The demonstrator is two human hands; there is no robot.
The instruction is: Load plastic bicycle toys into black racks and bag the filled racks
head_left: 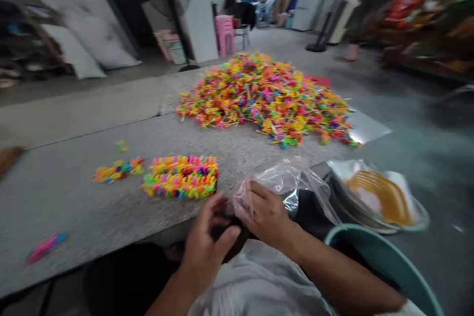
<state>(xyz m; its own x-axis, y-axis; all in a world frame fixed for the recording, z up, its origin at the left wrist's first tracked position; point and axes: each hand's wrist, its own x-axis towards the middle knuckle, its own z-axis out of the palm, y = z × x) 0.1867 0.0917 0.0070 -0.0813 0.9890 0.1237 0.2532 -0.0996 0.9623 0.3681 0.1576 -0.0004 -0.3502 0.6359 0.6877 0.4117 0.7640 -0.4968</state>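
A clear plastic bag point(291, 177) is gripped in my right hand point(267, 213), whose fingers are closed around one end of it. The rest of the bag spreads out to the right above my lap. Close beside the bag's held end, my left hand point(209, 239) has its thumb and fingers apart, with nothing visible between them. Just beyond my left hand, rows of small multicoloured plastic pieces point(181, 177) stand packed in a block on the grey table point(122, 217). Blur hides the exact shape of the pieces.
A large heap of similar colourful pieces point(262, 96) covers the table's far part. Some loose pieces point(116, 170) lie left of the block, and a pink and blue piece point(45, 248) lies near the front edge. A teal bucket point(402, 269) stands at my right, below a yellow-brown basket-like item point(381, 195).
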